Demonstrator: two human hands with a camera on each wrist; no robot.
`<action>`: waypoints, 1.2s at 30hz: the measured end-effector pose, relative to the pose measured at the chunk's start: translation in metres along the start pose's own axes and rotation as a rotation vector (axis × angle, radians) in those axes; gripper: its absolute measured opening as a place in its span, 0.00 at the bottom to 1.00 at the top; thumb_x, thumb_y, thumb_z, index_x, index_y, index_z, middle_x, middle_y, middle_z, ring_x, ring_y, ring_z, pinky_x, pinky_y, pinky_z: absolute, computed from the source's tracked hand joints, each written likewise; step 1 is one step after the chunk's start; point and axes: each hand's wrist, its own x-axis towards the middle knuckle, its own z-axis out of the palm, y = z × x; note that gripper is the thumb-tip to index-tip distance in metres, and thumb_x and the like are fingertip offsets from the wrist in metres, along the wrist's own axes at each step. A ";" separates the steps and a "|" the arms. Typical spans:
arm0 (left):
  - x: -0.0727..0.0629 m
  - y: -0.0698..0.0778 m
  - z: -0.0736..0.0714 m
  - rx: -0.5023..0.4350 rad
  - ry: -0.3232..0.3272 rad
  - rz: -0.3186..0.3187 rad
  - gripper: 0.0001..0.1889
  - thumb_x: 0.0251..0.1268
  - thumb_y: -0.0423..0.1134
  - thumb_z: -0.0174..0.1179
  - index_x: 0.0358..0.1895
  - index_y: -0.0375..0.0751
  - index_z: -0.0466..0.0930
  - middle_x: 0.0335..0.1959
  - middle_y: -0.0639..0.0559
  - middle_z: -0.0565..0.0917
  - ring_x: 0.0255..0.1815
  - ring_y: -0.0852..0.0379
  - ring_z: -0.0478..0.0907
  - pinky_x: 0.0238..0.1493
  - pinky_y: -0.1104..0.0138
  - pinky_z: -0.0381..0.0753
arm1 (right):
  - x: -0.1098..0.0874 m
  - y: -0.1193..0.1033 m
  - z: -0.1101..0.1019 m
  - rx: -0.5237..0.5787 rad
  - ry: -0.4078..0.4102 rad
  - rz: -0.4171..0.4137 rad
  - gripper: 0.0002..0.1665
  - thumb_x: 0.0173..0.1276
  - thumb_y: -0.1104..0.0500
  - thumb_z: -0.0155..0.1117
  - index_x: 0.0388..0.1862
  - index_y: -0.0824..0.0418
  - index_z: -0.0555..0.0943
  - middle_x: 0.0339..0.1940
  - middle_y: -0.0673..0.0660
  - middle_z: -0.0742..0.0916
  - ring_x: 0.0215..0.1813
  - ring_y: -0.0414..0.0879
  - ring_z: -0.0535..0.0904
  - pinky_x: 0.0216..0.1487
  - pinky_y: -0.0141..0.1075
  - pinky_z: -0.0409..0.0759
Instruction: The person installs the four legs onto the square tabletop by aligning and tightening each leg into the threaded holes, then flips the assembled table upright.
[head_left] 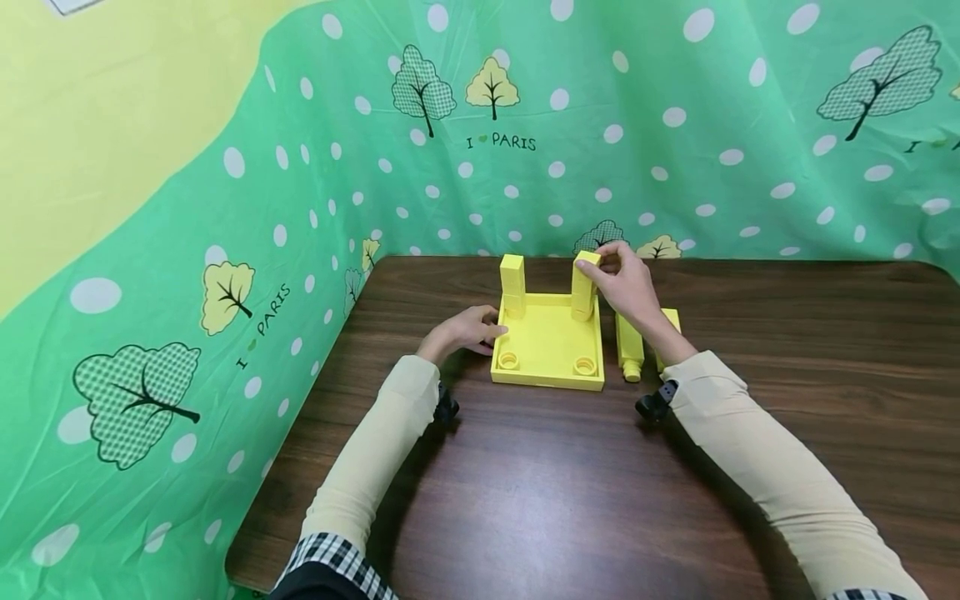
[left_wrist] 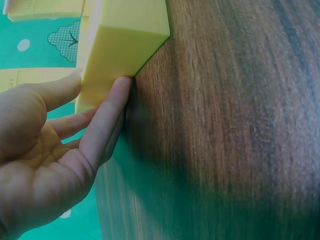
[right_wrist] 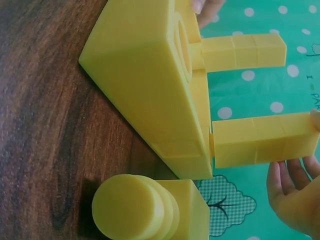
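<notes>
A square yellow tabletop piece (head_left: 555, 337), rimmed like a shallow tray, lies on the table with its inner side up. Two round sockets show in its near corners. From the far corners rise two square yellow legs, the left one (head_left: 513, 287) standing by itself. My right hand (head_left: 630, 292) grips the upper end of the right leg (head_left: 582, 293) between thumb and fingers. In the right wrist view this leg (right_wrist: 260, 140) meets the tabletop at its corner. My left hand (head_left: 471, 329) holds the tabletop's left edge; the left wrist view has the thumb at the rim and fingers along the outer side (left_wrist: 127, 55).
Beside the tabletop's right edge lie two loose yellow legs, one (head_left: 628, 343) with its round peg toward me, the other (head_left: 670, 318) partly behind my right wrist. The dark wooden table (head_left: 540, 483) ends at a green dotted curtain (head_left: 637, 167) behind and to the left.
</notes>
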 end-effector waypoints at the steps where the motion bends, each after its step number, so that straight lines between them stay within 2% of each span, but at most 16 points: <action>1: 0.000 0.000 0.000 -0.002 0.001 -0.001 0.27 0.73 0.40 0.53 0.70 0.37 0.59 0.55 0.38 0.72 0.46 0.49 0.77 0.47 0.60 0.84 | 0.000 0.000 0.000 0.000 0.001 0.003 0.38 0.62 0.34 0.61 0.57 0.62 0.69 0.53 0.59 0.75 0.55 0.52 0.74 0.53 0.44 0.75; 10: 0.001 0.000 0.000 -0.018 0.001 -0.012 0.26 0.72 0.40 0.53 0.69 0.37 0.60 0.54 0.38 0.73 0.45 0.50 0.77 0.47 0.60 0.84 | -0.002 -0.003 0.001 -0.012 0.012 0.020 0.39 0.62 0.34 0.61 0.56 0.62 0.68 0.51 0.59 0.77 0.52 0.50 0.75 0.48 0.40 0.76; 18: 0.001 0.000 0.000 -0.024 -0.004 0.004 0.26 0.73 0.39 0.52 0.69 0.36 0.59 0.53 0.38 0.73 0.44 0.50 0.77 0.48 0.59 0.84 | -0.002 -0.002 0.002 -0.023 0.031 0.014 0.39 0.62 0.34 0.61 0.56 0.62 0.68 0.51 0.59 0.77 0.51 0.49 0.75 0.46 0.38 0.76; 23: 0.001 -0.001 0.000 -0.016 -0.002 -0.001 0.26 0.73 0.39 0.53 0.69 0.37 0.60 0.53 0.38 0.73 0.44 0.50 0.77 0.47 0.60 0.84 | -0.002 0.000 0.002 -0.002 0.022 0.005 0.40 0.61 0.33 0.61 0.58 0.61 0.68 0.54 0.59 0.75 0.54 0.51 0.74 0.52 0.43 0.76; 29: 0.001 -0.001 -0.001 -0.002 0.005 -0.015 0.27 0.72 0.40 0.53 0.70 0.38 0.59 0.53 0.39 0.74 0.46 0.49 0.78 0.45 0.62 0.85 | -0.001 0.000 -0.004 0.058 -0.059 -0.021 0.41 0.64 0.35 0.61 0.66 0.58 0.66 0.66 0.59 0.71 0.67 0.55 0.68 0.67 0.50 0.69; 36: 0.001 -0.001 -0.001 -0.014 -0.001 -0.007 0.27 0.72 0.40 0.53 0.70 0.38 0.59 0.54 0.38 0.73 0.46 0.49 0.78 0.46 0.61 0.84 | 0.005 0.001 -0.009 0.188 -0.207 -0.073 0.36 0.71 0.48 0.58 0.72 0.60 0.62 0.72 0.61 0.66 0.73 0.54 0.60 0.71 0.51 0.61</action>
